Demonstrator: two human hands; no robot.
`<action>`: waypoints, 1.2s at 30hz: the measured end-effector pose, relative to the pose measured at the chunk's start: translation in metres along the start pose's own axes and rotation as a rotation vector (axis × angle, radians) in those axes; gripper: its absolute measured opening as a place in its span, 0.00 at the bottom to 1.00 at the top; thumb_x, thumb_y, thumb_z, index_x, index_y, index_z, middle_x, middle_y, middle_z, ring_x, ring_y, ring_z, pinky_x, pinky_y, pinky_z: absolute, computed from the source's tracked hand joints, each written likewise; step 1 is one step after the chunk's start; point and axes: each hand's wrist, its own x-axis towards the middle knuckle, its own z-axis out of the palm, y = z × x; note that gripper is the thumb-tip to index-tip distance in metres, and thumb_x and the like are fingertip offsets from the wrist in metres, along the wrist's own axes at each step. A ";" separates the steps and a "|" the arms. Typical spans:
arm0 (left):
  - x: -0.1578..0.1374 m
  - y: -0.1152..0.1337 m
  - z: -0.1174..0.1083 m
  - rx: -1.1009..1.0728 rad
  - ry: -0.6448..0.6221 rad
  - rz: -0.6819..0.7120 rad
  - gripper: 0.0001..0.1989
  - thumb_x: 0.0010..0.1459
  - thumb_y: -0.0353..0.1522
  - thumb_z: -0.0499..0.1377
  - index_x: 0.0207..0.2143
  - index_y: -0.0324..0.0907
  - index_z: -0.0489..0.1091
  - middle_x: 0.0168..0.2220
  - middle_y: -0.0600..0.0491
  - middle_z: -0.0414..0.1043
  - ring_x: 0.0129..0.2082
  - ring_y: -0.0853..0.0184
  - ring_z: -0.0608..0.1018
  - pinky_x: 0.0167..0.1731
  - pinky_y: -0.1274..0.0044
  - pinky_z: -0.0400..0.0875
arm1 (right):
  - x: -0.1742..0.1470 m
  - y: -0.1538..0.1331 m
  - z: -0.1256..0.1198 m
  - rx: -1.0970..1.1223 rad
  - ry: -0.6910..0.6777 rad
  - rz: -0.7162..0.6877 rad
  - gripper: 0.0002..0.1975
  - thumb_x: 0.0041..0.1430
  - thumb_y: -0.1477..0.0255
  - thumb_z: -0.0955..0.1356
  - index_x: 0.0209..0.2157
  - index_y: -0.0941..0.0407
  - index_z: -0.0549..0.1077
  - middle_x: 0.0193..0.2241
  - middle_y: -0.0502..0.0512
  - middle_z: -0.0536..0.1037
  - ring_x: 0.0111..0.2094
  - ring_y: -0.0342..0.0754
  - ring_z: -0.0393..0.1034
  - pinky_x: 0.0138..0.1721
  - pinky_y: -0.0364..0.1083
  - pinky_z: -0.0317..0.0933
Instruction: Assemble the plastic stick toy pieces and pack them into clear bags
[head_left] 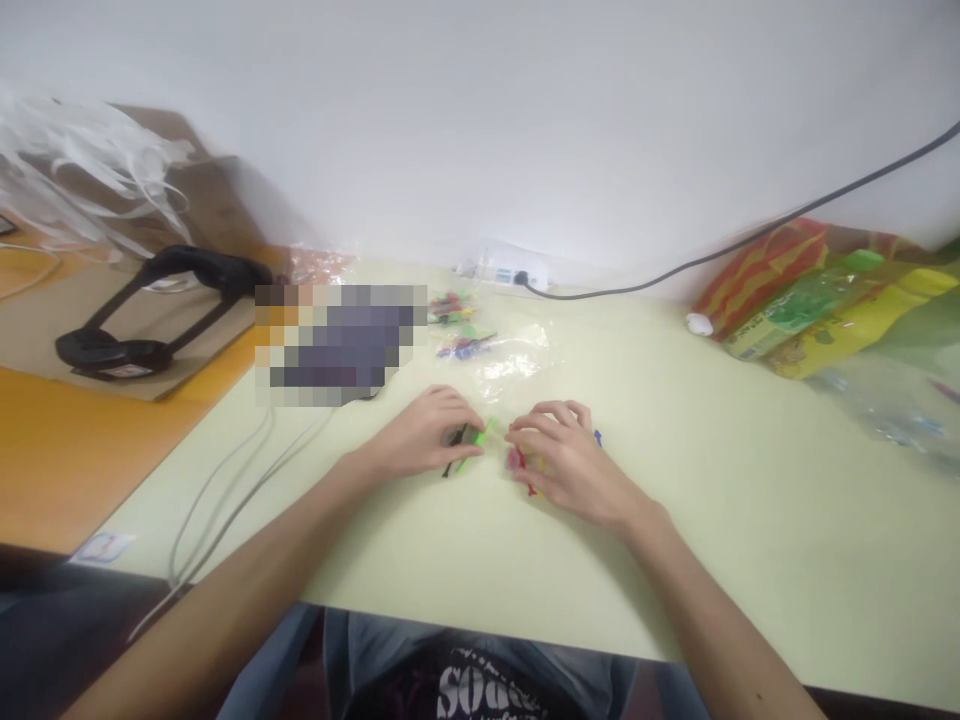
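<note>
My left hand (431, 432) rests low over the table, fingers curled with the thumb apart below them. A thin bright green plastic piece (480, 438) lies between its fingertips and thumb, and a thin black piece (448, 469) pokes out beneath the hand. My right hand (564, 458) is bent over small coloured pieces, its thumb and index finger around a red plastic piece (516, 459). Beside that, a bit of yellow shows under the palm, and a blue piece (598, 438) sticks out past the knuckles. The hands cover much of these pieces; their exact kind is unclear.
Behind the hands lie a clear plastic bag (517, 360) and a pile of similar coloured pieces (454, 308). A blurred-out dark device (345, 340) is left, with cables (225, 500). A power strip (504, 266) stands by the wall; bottles (810, 300) lie right, a black frame (161, 310) far left.
</note>
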 end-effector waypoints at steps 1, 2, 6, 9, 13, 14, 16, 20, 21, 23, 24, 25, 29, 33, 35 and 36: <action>0.000 -0.001 0.000 0.001 0.004 -0.007 0.10 0.63 0.41 0.65 0.42 0.45 0.76 0.39 0.53 0.78 0.42 0.63 0.77 0.52 0.68 0.64 | 0.000 -0.001 0.001 -0.005 -0.008 -0.004 0.09 0.67 0.65 0.71 0.47 0.52 0.75 0.51 0.56 0.79 0.57 0.57 0.64 0.59 0.59 0.47; 0.000 -0.002 0.001 0.001 0.008 -0.014 0.11 0.62 0.41 0.65 0.42 0.45 0.76 0.39 0.53 0.78 0.42 0.63 0.77 0.52 0.69 0.64 | 0.001 -0.001 0.002 -0.005 -0.015 -0.007 0.07 0.67 0.66 0.71 0.44 0.52 0.76 0.51 0.55 0.79 0.57 0.56 0.65 0.59 0.59 0.47; 0.000 -0.004 0.000 0.000 0.004 -0.040 0.13 0.61 0.44 0.66 0.40 0.45 0.76 0.38 0.53 0.78 0.41 0.63 0.78 0.50 0.69 0.65 | 0.001 -0.003 0.005 0.011 -0.024 -0.010 0.03 0.69 0.71 0.69 0.37 0.53 0.75 0.47 0.53 0.81 0.55 0.54 0.66 0.59 0.57 0.46; 0.001 -0.003 -0.003 0.007 -0.005 -0.039 0.13 0.61 0.45 0.66 0.40 0.45 0.76 0.38 0.53 0.78 0.41 0.63 0.78 0.51 0.69 0.66 | 0.002 -0.004 0.009 0.028 -0.013 -0.008 0.02 0.68 0.74 0.68 0.40 0.53 0.75 0.42 0.52 0.82 0.54 0.53 0.66 0.59 0.57 0.45; 0.000 0.002 -0.007 0.032 0.005 -0.036 0.16 0.61 0.46 0.66 0.44 0.46 0.76 0.41 0.51 0.78 0.44 0.60 0.78 0.52 0.67 0.67 | 0.003 -0.005 0.012 0.073 0.011 -0.022 0.02 0.69 0.73 0.69 0.41 0.53 0.74 0.38 0.51 0.82 0.53 0.52 0.68 0.59 0.57 0.45; 0.000 0.005 -0.008 0.035 0.024 -0.032 0.17 0.61 0.46 0.65 0.46 0.46 0.75 0.44 0.50 0.78 0.46 0.59 0.77 0.53 0.67 0.67 | 0.003 -0.006 0.013 0.092 0.029 -0.020 0.02 0.68 0.72 0.69 0.42 0.52 0.74 0.38 0.51 0.82 0.53 0.52 0.68 0.58 0.56 0.45; 0.001 0.011 -0.007 0.025 0.078 -0.004 0.19 0.63 0.44 0.64 0.52 0.45 0.74 0.49 0.48 0.77 0.50 0.58 0.76 0.54 0.65 0.67 | 0.003 -0.007 0.014 0.142 0.088 0.010 0.04 0.68 0.70 0.70 0.43 0.52 0.73 0.38 0.51 0.82 0.52 0.52 0.68 0.58 0.56 0.47; 0.002 0.020 -0.001 -0.054 0.172 0.145 0.18 0.63 0.40 0.66 0.53 0.45 0.74 0.47 0.47 0.78 0.48 0.59 0.76 0.51 0.66 0.70 | 0.003 -0.013 0.013 0.281 0.191 0.113 0.06 0.69 0.68 0.69 0.39 0.53 0.67 0.39 0.51 0.80 0.47 0.50 0.69 0.57 0.53 0.52; 0.003 0.021 0.002 -0.078 0.182 0.180 0.18 0.62 0.39 0.66 0.53 0.46 0.74 0.46 0.47 0.78 0.46 0.60 0.77 0.50 0.67 0.71 | 0.003 -0.014 0.012 0.309 0.194 0.131 0.08 0.69 0.68 0.68 0.37 0.53 0.65 0.39 0.51 0.79 0.46 0.50 0.70 0.56 0.53 0.53; 0.003 0.021 0.006 -0.116 0.184 0.226 0.18 0.62 0.37 0.66 0.54 0.47 0.74 0.46 0.47 0.78 0.45 0.61 0.77 0.47 0.68 0.73 | 0.003 -0.016 0.011 0.351 0.183 0.160 0.09 0.69 0.68 0.68 0.35 0.52 0.63 0.38 0.51 0.79 0.45 0.50 0.70 0.56 0.53 0.55; 0.004 0.021 0.008 -0.126 0.177 0.236 0.18 0.63 0.36 0.66 0.55 0.47 0.74 0.46 0.46 0.78 0.45 0.62 0.77 0.46 0.68 0.73 | 0.004 -0.016 0.010 0.369 0.176 0.175 0.10 0.69 0.67 0.68 0.35 0.52 0.62 0.37 0.51 0.79 0.45 0.51 0.70 0.56 0.54 0.55; 0.004 0.020 0.009 -0.130 0.168 0.241 0.18 0.63 0.36 0.66 0.55 0.47 0.74 0.46 0.46 0.78 0.45 0.61 0.77 0.46 0.68 0.73 | 0.004 -0.017 0.010 0.388 0.171 0.192 0.10 0.69 0.67 0.68 0.35 0.52 0.62 0.37 0.51 0.78 0.46 0.52 0.70 0.56 0.54 0.56; 0.003 0.017 0.013 -0.113 0.153 0.243 0.13 0.65 0.33 0.63 0.52 0.48 0.76 0.45 0.46 0.79 0.43 0.62 0.78 0.44 0.68 0.73 | 0.004 -0.021 0.012 0.450 0.166 0.264 0.12 0.67 0.62 0.69 0.34 0.51 0.65 0.37 0.53 0.77 0.48 0.54 0.67 0.51 0.53 0.61; 0.002 0.018 0.015 -0.115 0.149 0.257 0.11 0.65 0.32 0.63 0.50 0.47 0.77 0.43 0.47 0.79 0.41 0.63 0.78 0.43 0.69 0.72 | 0.005 -0.022 0.013 0.451 0.168 0.268 0.12 0.65 0.61 0.71 0.34 0.52 0.66 0.36 0.52 0.76 0.47 0.54 0.66 0.50 0.51 0.61; 0.002 0.020 0.014 -0.143 0.155 0.251 0.11 0.63 0.34 0.66 0.49 0.46 0.76 0.42 0.48 0.79 0.40 0.63 0.77 0.43 0.69 0.72 | 0.006 -0.021 0.010 0.428 0.161 0.224 0.11 0.67 0.63 0.69 0.34 0.52 0.68 0.35 0.52 0.76 0.45 0.52 0.67 0.52 0.52 0.59; 0.002 0.021 0.013 -0.159 0.164 0.237 0.12 0.62 0.35 0.67 0.48 0.45 0.76 0.41 0.48 0.79 0.40 0.63 0.77 0.43 0.69 0.72 | 0.006 -0.020 0.009 0.406 0.157 0.192 0.09 0.69 0.64 0.67 0.34 0.52 0.69 0.36 0.52 0.77 0.45 0.52 0.67 0.53 0.52 0.58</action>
